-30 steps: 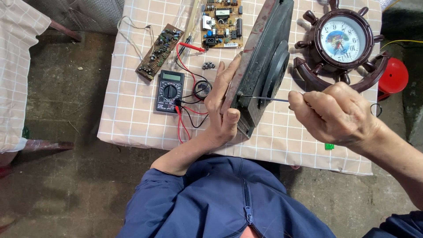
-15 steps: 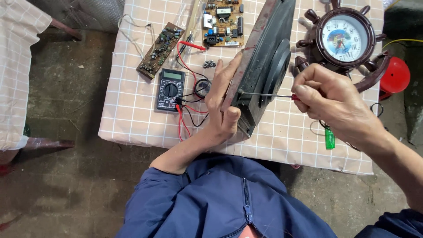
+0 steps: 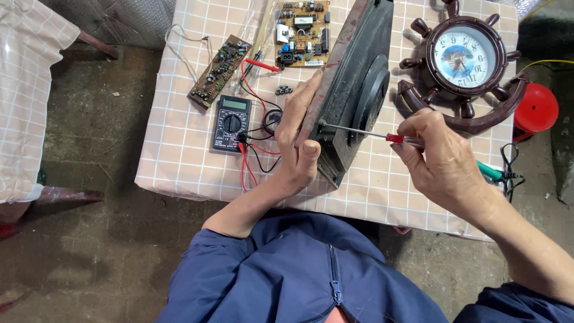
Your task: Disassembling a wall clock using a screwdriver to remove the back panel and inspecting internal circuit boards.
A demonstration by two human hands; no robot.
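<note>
Left hand (image 3: 297,140) clamped on upright dark panel (image 3: 353,90); right hand (image 3: 439,158) pinching screwdriver (image 3: 365,133), tip against panel.

The light is soft, even daylight with no single clear source; shadows are faint, a dim band lying on the floor (image 3: 89,251) under the near edge of the table (image 3: 179,173); the pale checked cloth is bright but not burnt out; the clock (image 3: 463,57) glass shows slight glare; focus is sharp throughout, with no motion blur; straight edges bend slightly near the corners.
</note>
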